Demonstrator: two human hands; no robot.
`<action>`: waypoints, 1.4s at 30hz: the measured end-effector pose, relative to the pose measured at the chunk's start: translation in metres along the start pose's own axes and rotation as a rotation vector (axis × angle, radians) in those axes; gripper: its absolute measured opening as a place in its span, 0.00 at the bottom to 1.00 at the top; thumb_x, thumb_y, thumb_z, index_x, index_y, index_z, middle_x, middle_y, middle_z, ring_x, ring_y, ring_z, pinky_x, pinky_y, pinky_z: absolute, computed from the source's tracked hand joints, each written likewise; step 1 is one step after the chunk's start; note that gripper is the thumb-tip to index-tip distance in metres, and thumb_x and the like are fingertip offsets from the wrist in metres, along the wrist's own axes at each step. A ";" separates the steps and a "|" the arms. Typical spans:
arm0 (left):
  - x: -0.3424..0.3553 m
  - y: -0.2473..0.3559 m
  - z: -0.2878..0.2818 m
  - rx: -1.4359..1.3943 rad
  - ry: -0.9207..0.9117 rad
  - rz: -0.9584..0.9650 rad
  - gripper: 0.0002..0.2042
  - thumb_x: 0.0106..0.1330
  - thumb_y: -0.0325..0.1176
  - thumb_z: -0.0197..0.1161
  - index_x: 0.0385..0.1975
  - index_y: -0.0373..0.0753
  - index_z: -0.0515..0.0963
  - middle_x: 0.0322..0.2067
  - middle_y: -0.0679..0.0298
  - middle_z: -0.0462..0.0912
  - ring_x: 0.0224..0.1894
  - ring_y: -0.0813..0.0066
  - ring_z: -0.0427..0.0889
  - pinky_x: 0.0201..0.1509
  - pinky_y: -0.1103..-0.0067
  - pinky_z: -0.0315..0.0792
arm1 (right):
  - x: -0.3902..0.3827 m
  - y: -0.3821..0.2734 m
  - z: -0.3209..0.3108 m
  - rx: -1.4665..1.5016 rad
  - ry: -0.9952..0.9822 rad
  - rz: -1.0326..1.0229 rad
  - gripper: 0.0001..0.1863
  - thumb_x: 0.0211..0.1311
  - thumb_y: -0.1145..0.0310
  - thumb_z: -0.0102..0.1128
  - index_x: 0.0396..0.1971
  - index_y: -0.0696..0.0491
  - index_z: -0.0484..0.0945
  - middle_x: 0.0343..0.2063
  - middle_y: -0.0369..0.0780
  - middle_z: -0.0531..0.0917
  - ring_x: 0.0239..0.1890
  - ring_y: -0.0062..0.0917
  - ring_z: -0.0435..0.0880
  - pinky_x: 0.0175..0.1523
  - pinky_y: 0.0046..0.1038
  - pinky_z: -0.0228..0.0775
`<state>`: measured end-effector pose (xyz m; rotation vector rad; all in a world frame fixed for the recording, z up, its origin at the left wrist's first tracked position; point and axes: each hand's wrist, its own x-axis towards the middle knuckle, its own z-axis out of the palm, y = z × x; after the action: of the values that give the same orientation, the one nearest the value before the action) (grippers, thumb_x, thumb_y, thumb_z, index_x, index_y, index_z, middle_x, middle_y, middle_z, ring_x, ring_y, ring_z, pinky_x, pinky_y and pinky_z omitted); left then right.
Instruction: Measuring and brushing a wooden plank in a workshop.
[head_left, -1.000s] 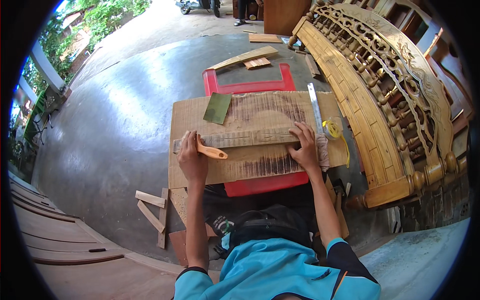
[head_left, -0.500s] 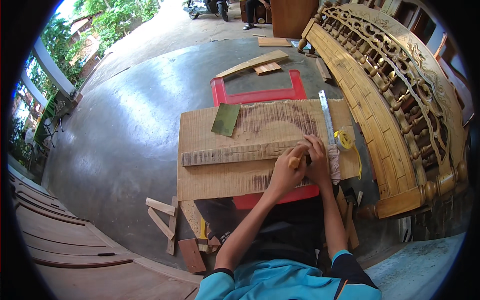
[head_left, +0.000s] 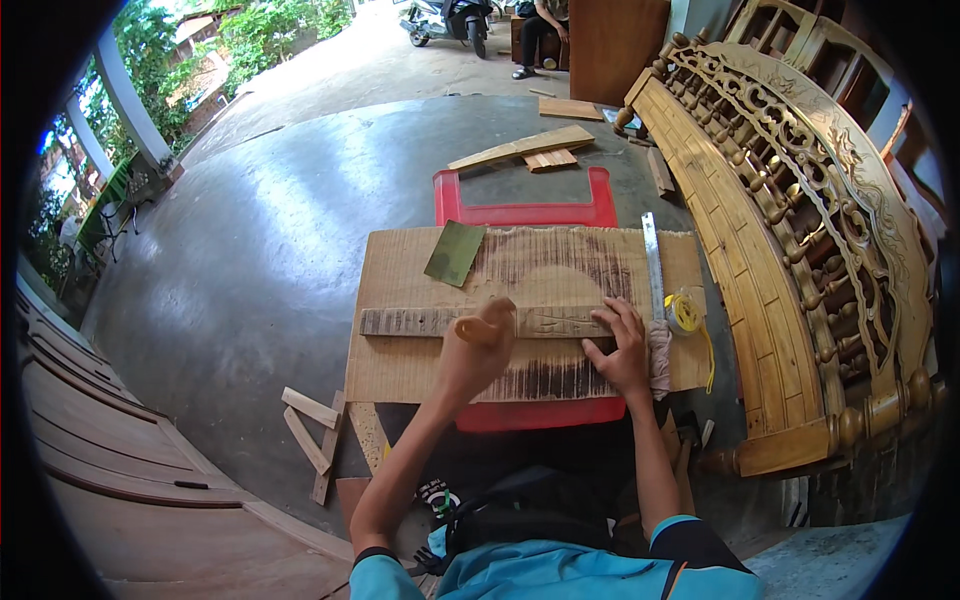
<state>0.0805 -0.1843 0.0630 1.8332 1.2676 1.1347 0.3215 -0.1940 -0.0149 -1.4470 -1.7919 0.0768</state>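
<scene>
A long, narrow wooden strip (head_left: 400,322) with cross marks lies on a broad wooden board (head_left: 390,275). Over its middle, my left hand (head_left: 482,350) is closed around a tool with a round wooden handle (head_left: 467,328); the tool's working end is hidden by the fist. My right hand (head_left: 622,350) grips the strip near its right end, fingers over the top and thumb at the near edge. Beyond the strip lies a green rectangular sheet (head_left: 456,252), perhaps sandpaper. A metal ruler (head_left: 652,262), a yellow tape measure (head_left: 683,314) and a crumpled cloth (head_left: 660,362) sit to the right.
A red plastic stool (head_left: 540,214) supports the board. To the right stands a carved wooden bench (head_left: 735,250). Wood offcuts (head_left: 525,146) lie on the floor ahead, and more scraps (head_left: 312,408) at the left. A scooter (head_left: 450,22) and a seated person (head_left: 545,35) are far off.
My left hand has moved left along the strip with the wooden-handled tool, away from my right hand. The right hand stays near the strip's right end, its fingers now more spread.
</scene>
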 end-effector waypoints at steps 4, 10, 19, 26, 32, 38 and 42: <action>0.006 -0.005 0.010 0.069 0.183 0.080 0.09 0.62 0.28 0.55 0.40 0.35 0.74 0.26 0.57 0.78 0.28 0.69 0.79 0.34 0.72 0.72 | -0.001 0.002 0.000 0.009 0.013 -0.018 0.23 0.41 0.67 0.67 0.43 0.51 0.76 0.53 0.42 0.73 0.61 0.39 0.66 0.65 0.38 0.55; -0.010 -0.015 0.014 -0.276 0.042 -0.029 0.13 0.63 0.30 0.55 0.46 0.35 0.74 0.35 0.59 0.80 0.40 0.75 0.79 0.43 0.77 0.72 | 0.002 0.002 0.000 0.028 0.011 -0.009 0.22 0.42 0.65 0.67 0.42 0.51 0.77 0.52 0.41 0.73 0.60 0.39 0.66 0.65 0.39 0.57; 0.006 -0.034 0.001 -0.501 -0.066 -0.243 0.10 0.62 0.30 0.58 0.42 0.36 0.77 0.27 0.64 0.78 0.32 0.83 0.75 0.37 0.81 0.70 | 0.001 0.005 0.002 0.031 0.024 -0.032 0.21 0.42 0.64 0.67 0.41 0.51 0.78 0.51 0.41 0.74 0.60 0.39 0.67 0.64 0.39 0.58; 0.006 -0.038 0.000 -0.245 -0.295 -0.328 0.14 0.63 0.29 0.56 0.48 0.39 0.75 0.35 0.64 0.80 0.39 0.82 0.75 0.41 0.81 0.71 | 0.003 0.002 0.001 0.015 0.020 -0.026 0.21 0.42 0.65 0.67 0.40 0.51 0.78 0.51 0.42 0.74 0.59 0.39 0.68 0.63 0.39 0.59; 0.003 -0.041 0.022 -0.045 0.230 0.023 0.12 0.62 0.29 0.56 0.45 0.37 0.76 0.33 0.57 0.80 0.37 0.73 0.79 0.42 0.77 0.71 | 0.002 0.005 0.003 0.051 0.015 -0.011 0.21 0.41 0.65 0.68 0.40 0.51 0.78 0.52 0.42 0.74 0.59 0.39 0.68 0.64 0.39 0.58; 0.015 -0.040 0.013 0.051 0.136 0.049 0.11 0.60 0.30 0.56 0.42 0.38 0.76 0.33 0.53 0.81 0.38 0.61 0.81 0.41 0.72 0.72 | 0.002 0.005 0.003 0.033 0.043 -0.052 0.21 0.41 0.66 0.68 0.40 0.51 0.78 0.50 0.42 0.75 0.58 0.39 0.69 0.63 0.38 0.59; 0.017 -0.036 0.010 0.091 0.083 0.025 0.11 0.59 0.30 0.56 0.41 0.38 0.77 0.30 0.53 0.80 0.35 0.62 0.81 0.39 0.72 0.72 | 0.003 0.002 0.002 0.046 0.051 -0.041 0.21 0.40 0.66 0.68 0.39 0.51 0.78 0.50 0.42 0.76 0.58 0.39 0.69 0.63 0.38 0.59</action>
<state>0.0780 -0.1560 0.0331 1.8897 1.3673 1.1956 0.3219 -0.1896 -0.0158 -1.3676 -1.7666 0.0593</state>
